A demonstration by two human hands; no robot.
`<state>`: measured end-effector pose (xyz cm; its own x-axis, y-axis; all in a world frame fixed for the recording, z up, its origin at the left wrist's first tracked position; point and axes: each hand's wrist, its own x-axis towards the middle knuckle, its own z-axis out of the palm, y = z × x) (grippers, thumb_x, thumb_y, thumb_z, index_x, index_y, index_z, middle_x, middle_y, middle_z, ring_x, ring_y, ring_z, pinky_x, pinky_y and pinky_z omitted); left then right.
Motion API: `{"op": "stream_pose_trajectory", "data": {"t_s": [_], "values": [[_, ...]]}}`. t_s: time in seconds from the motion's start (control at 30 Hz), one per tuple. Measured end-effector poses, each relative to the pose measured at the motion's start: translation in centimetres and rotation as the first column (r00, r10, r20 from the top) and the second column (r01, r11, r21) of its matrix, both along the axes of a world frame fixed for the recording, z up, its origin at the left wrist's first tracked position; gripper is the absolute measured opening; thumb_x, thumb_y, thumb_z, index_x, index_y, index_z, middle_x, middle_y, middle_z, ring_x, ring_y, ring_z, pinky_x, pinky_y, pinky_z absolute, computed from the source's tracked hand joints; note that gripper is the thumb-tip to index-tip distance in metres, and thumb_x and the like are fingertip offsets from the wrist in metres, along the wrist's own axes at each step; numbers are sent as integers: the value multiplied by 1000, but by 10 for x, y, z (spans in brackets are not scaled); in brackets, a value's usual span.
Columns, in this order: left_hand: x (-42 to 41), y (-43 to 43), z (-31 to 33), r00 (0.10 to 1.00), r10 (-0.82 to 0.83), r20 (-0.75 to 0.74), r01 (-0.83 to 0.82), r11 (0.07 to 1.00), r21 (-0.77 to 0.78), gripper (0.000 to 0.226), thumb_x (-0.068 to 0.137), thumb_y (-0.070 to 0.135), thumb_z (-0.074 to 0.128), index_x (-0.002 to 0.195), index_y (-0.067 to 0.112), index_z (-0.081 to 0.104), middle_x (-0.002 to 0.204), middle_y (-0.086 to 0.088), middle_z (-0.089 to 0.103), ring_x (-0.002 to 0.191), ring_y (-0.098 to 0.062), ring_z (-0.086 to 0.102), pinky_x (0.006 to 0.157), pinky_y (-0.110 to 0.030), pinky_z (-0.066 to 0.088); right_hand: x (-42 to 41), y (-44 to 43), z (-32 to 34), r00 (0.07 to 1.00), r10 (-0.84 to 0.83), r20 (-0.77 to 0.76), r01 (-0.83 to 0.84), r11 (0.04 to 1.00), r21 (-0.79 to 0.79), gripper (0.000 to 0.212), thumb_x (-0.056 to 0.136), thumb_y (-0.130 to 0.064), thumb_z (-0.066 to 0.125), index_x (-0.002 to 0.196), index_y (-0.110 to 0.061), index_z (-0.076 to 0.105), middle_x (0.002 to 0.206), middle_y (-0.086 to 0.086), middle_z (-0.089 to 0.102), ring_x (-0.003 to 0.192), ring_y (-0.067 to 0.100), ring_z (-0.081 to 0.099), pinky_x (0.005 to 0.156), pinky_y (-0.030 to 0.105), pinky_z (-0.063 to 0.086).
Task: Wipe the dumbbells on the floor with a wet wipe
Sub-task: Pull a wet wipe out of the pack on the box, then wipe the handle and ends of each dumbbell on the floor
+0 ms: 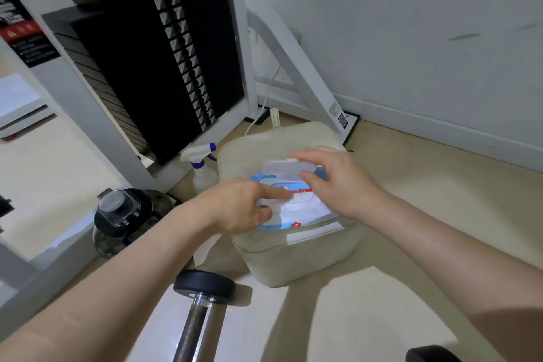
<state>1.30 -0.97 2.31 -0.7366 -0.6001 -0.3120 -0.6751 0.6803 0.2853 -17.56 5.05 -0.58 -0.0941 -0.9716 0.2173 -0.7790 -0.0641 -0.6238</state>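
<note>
A blue and white pack of wet wipes [305, 214] lies on a beige padded stool [293, 256]. Its clear flip lid [282, 167] stands open. My left hand [244, 209] rests on the pack's near left side, index finger stretched toward the opening, the other fingers curled against the pack. My right hand [338, 182] holds the raised lid between thumb and fingers. A dumbbell [199, 300] with a black disc end and a steel handle lies on the floor in front of the stool. A second black dumbbell end [432, 354] peeks in at the bottom edge.
A white gym machine with a black weight stack [152, 62] stands behind the stool. A spray bottle [202, 167] and a dark-lidded water jug [123, 220] sit on the floor at its base. A white wall [411, 38] runs along the right.
</note>
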Motion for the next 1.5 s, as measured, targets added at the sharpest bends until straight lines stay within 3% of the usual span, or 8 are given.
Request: {"op": "stream_pose_trajectory", "data": {"t_s": [0.2,0.43,0.57,0.73,0.87,0.93,1.03,1.5], "values": [[33,-25,13,895,328,-302,-115,824,555,13,83,22,70,94,26,77,96,11,74,100,-8,65,98,-25,44,9,24,5,864,224,-452,-192,975,116,29,94,-36,40,109,-24,61,110,-8,62,101,20,59,75,38,50],[34,-13,-15,957,228,-179,-115,865,488,28,75,29,80,94,24,59,61,18,48,51,-3,37,51,-18,33,66,42,-5,504,335,-796,81,899,430,56,101,-25,25,147,4,12,152,32,12,139,44,19,111,52,18],[31,-10,-21,908,309,-284,-157,878,452,31,72,27,83,92,25,59,86,6,52,62,-5,42,58,-21,38,52,35,-15,478,134,-868,-4,989,150,51,80,-12,28,105,-9,72,107,18,69,93,32,64,76,39,46],[20,3,-18,699,559,-446,-289,791,539,30,78,37,75,105,32,62,83,-8,61,72,-13,52,66,-25,40,11,27,-8,724,-27,-689,97,993,63,37,75,-12,43,96,-21,72,85,5,61,73,29,58,54,29,42],[15,3,3,497,801,-334,-98,434,896,37,72,10,76,107,19,67,100,-18,68,81,-28,62,80,-41,49,11,18,3,829,-35,-559,202,950,239,43,89,-13,48,129,-29,49,119,3,50,104,28,55,65,29,36],[16,5,11,475,811,-341,1,387,922,37,70,5,71,107,11,65,97,-17,68,80,-29,64,76,-39,53,16,18,30,986,-72,-149,108,962,251,32,94,-22,46,123,-33,55,117,0,56,106,21,55,69,30,42],[13,13,18,443,802,-401,46,427,903,17,85,12,66,101,5,63,86,-15,67,72,-25,63,62,-30,54,25,27,61,732,-41,681,-293,883,368,35,88,-48,55,121,-38,56,108,-12,68,98,6,62,78,21,45],[-11,35,5,257,757,-601,-118,642,758,19,94,22,58,83,9,66,77,-16,59,70,-26,51,68,-37,42,-18,45,51,343,-178,922,-393,865,313,25,80,-7,65,105,-5,61,81,5,63,66,12,59,52,18,51]]}}
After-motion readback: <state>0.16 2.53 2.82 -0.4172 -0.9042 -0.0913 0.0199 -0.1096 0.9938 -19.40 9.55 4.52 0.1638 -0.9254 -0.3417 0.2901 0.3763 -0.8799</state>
